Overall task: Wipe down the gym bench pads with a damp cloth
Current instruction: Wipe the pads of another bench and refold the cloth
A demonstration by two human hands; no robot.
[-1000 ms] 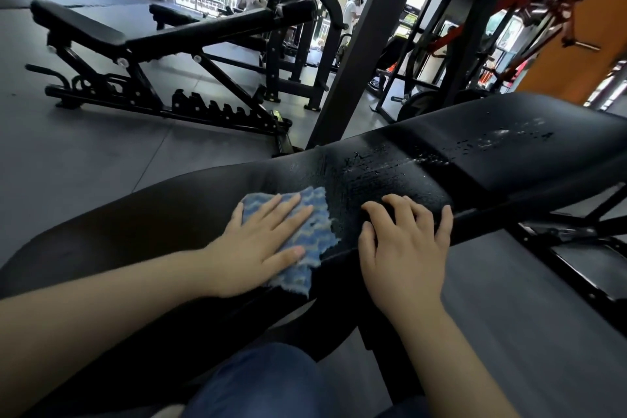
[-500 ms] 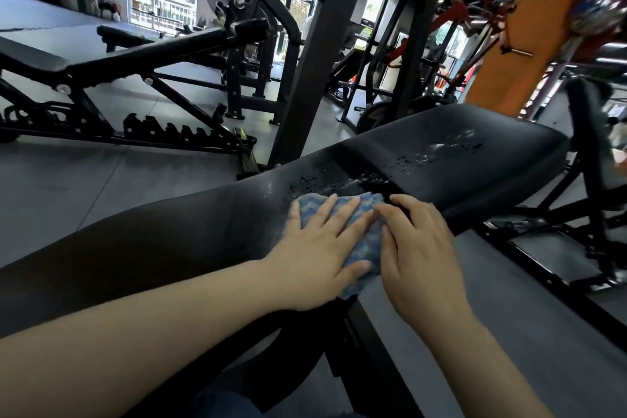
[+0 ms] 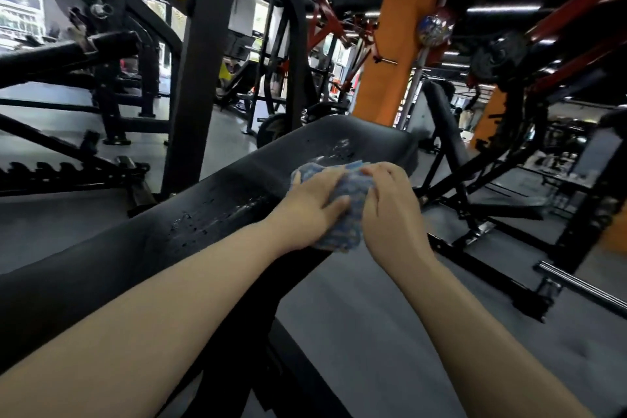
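A long black bench pad (image 3: 163, 254) runs from the lower left toward the middle, and a second pad section (image 3: 366, 136) rises beyond it. Water droplets (image 3: 200, 222) lie on the near pad, with more wet patches on the far section. The blue-and-white cloth (image 3: 351, 214) sits bunched on the pad near its right edge. My left hand (image 3: 314, 205) grips the cloth from the left. My right hand (image 3: 390, 204) holds its right side, with fingers curled over the top of the cloth. Part of the cloth is hidden under both hands.
The bench's black steel frame (image 3: 475, 227) spreads over the grey floor at right. Another adjustable bench (image 3: 68, 54) stands at left, behind a dark rack upright (image 3: 193, 78). An orange pillar (image 3: 390, 44) rises behind the pad's far end, with more machines beyond.
Both hands and the cloth have slid farther along the pad toward its far section. The cloth went from flat under my left palm to bunched between both hands. The view swung right.
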